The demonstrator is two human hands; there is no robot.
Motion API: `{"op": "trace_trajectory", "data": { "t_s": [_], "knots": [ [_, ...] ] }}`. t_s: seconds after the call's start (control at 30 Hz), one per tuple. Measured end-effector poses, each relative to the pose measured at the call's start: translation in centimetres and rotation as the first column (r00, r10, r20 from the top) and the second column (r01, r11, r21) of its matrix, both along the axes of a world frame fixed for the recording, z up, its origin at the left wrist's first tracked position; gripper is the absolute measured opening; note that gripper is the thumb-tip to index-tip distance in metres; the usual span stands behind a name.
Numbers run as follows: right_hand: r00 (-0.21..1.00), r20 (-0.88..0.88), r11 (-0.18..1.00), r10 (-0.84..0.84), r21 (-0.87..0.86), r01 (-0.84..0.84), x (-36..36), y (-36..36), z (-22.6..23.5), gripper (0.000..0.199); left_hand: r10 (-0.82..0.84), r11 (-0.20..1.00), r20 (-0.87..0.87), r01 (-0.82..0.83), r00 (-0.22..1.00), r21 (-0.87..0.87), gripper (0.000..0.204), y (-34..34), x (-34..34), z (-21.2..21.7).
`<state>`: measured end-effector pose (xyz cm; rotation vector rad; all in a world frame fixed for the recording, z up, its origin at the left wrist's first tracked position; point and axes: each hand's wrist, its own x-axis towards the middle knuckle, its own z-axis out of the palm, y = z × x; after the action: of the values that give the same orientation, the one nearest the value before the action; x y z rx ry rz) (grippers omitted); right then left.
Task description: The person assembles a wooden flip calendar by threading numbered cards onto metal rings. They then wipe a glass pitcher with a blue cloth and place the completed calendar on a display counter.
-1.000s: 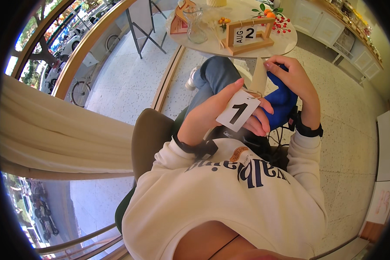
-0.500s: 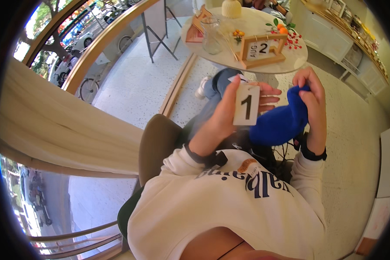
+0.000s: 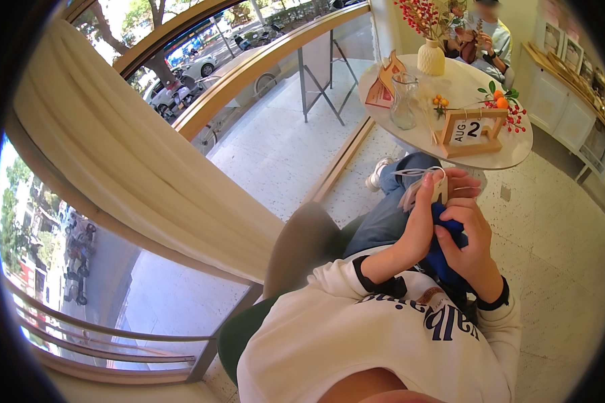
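Note:
My left hand (image 3: 420, 218) grips a small bundle of white calendar cards (image 3: 441, 191) between thumb and fingers. Several cards fan out on the thumb's left side, and their faces are turned mostly out of sight. Close against it, my right hand (image 3: 470, 240) is closed on a bunched blue cloth (image 3: 452, 227), pressed up to the cards. Part of the cloth hangs below the fingers, over my lap. Beyond both hands, a wooden flip-calendar stand (image 3: 474, 132) with hanging cards stands near the front edge of the round table (image 3: 511, 156).
A clear glass vase (image 3: 402, 104), a cream vase (image 3: 431, 58) with red berries, a flame-shaped wooden piece (image 3: 387, 74) and orange fruit sprigs (image 3: 501, 102) stand or lie on the table. Another person (image 3: 494, 43) sits behind it, holding something brown. A curtain (image 3: 128, 148) hangs at left.
My hands have come together, the cloth now against the cards. The card that faced me has turned edge-on, with others fanned beside it. My view has shifted, showing more of the table's far side.

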<state>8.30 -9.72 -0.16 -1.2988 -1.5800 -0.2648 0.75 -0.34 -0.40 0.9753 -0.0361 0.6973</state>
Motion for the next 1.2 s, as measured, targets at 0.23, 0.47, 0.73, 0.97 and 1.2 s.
{"op": "trace_trajectory", "data": {
  "t_s": [0.23, 0.47, 0.73, 0.97, 1.2],
  "knots": [
    [0.993, -0.100, 0.989, -0.062, 0.125, 0.074, 0.2, 0.4, -0.8, 0.034, 0.161, 0.939, 0.005, -0.155, 0.987, 0.306, 0.055, -0.3, 0.2, -0.4],
    [0.980, -0.184, 0.997, 0.072, 0.045, -0.065, 0.5, 0.0, -0.1, 0.024, 0.229, 0.913, 0.046, -0.231, 0.972, 0.336, 0.058, -0.7, -0.1, -0.4],
    [0.987, -0.138, 0.993, 0.085, -0.069, -0.096, 0.0, -0.2, 0.3, 0.027, 0.093, 0.960, 0.041, -0.101, 0.995, 0.261, 0.064, 0.3, -0.5, 0.3],
    [0.944, -0.317, 0.984, 0.088, 0.177, -0.032, 1.1, -0.4, -0.4, 0.023, 0.147, 0.810, 0.045, -0.147, 0.988, 0.567, 0.061, -0.6, -0.3, -1.2],
    [0.973, -0.183, 0.989, 0.144, 0.022, -0.143, 0.1, -0.8, 0.6, 0.027, 0.122, 0.910, 0.106, -0.154, 0.987, 0.385, 0.076, -0.5, -1.0, 0.4]
  ]
}}
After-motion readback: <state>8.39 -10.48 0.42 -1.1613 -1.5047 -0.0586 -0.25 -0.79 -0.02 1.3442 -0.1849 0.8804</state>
